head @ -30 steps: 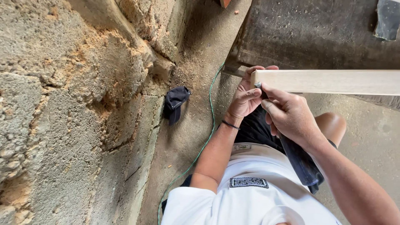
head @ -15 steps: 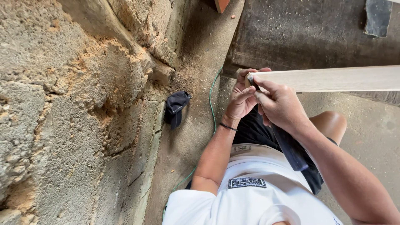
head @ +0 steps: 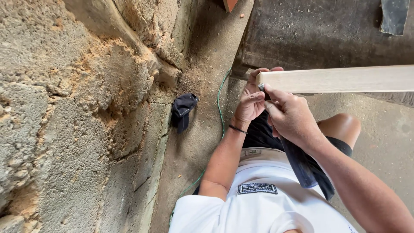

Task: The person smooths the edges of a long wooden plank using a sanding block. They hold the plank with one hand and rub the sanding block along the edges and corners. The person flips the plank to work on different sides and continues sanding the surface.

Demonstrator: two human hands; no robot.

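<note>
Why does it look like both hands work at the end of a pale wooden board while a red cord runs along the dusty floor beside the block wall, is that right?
Nearly. The cord is green, not red, as the head view shows. Both the left hand and right hand are at the end of the pale wooden board, beside the block wall.

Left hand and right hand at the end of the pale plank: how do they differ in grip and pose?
The left hand cups the end of the pale wooden plank from behind, fingers curled over its far edge; the right hand sits nearer the camera, below the plank.
The right hand pinches a dark strip to the plank's lower corner; the left holds only the plank.
The left wrist has a thin dark band; none shows on the right.
Both meet at the plank's end.
</note>
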